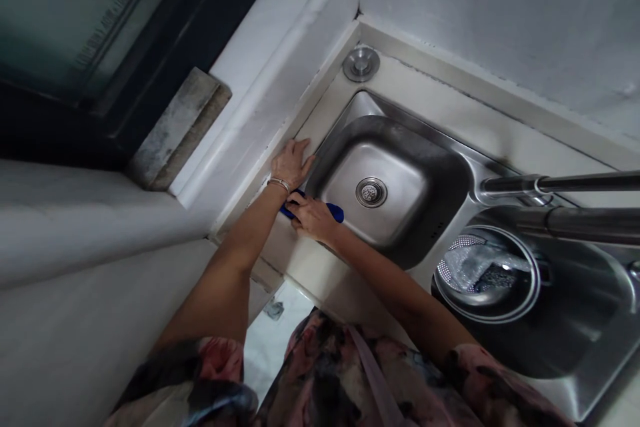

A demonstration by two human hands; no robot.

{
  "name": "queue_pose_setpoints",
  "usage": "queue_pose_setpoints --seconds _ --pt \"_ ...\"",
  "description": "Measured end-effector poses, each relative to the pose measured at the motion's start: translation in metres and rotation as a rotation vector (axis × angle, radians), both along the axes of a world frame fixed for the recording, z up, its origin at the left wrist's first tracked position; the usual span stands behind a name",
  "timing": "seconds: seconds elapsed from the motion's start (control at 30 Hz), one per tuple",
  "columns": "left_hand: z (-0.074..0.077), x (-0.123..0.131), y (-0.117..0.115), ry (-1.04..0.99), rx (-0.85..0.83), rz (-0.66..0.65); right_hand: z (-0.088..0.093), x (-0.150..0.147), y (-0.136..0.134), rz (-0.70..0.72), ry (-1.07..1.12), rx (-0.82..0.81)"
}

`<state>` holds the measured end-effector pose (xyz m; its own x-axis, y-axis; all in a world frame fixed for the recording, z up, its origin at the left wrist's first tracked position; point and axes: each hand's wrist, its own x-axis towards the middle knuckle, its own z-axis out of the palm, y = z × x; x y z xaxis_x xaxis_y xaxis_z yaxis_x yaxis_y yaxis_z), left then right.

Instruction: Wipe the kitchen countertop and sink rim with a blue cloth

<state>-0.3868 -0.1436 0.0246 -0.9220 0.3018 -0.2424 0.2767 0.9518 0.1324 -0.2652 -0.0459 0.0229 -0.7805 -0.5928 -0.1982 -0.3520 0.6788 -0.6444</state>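
My left hand [291,163] lies on the pale counter to the left of the steel sink basin [435,153], thumb and fingers spread. A thin bracelet [279,183] circles that wrist. Just below it, my right hand [314,219] presses a dark blue cloth [336,212] against the counter by the basin's left rim. The cloth shows on both sides of the hand, and its middle is hidden under the fingers. In the basin's floor sits a round drain strainer [371,193].
A round metal drain plug [361,64] stands at the back corner. On the right, a faucet [590,183] reaches over a second basin [580,340] holding a metal strainer pot [534,280]. Walls border the counter at left and back, with a dark-framed window [165,47] and stone block [180,130].
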Motion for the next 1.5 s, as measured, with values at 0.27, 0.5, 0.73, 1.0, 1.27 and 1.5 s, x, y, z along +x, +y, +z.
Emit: queue_pose_setpoints --seconds 0.27,0.5,0.73,1.0,1.27,1.5 --pt "0.000 0.001 0.001 0.012 0.009 0.010 -0.011 0.077 0.056 -0.063 -0.059 -0.090" --pt "0.002 0.001 0.004 0.021 0.041 0.035 -0.003 0.191 0.177 -0.100 -0.068 -0.131" --pt "-0.002 -0.002 0.004 0.011 0.039 0.042 0.004 0.232 0.207 -0.129 -0.008 0.003" --pt "-0.005 -0.001 0.004 -0.010 0.041 0.069 -0.041 0.123 0.110 -0.201 -0.037 -0.267" --pt "-0.002 0.000 0.002 0.019 0.025 0.043 -0.049 0.059 0.040 -0.147 -0.001 -0.300" --pt "-0.002 0.000 0.004 0.002 0.060 0.079 -0.007 0.188 0.170 -0.169 0.011 -0.113"
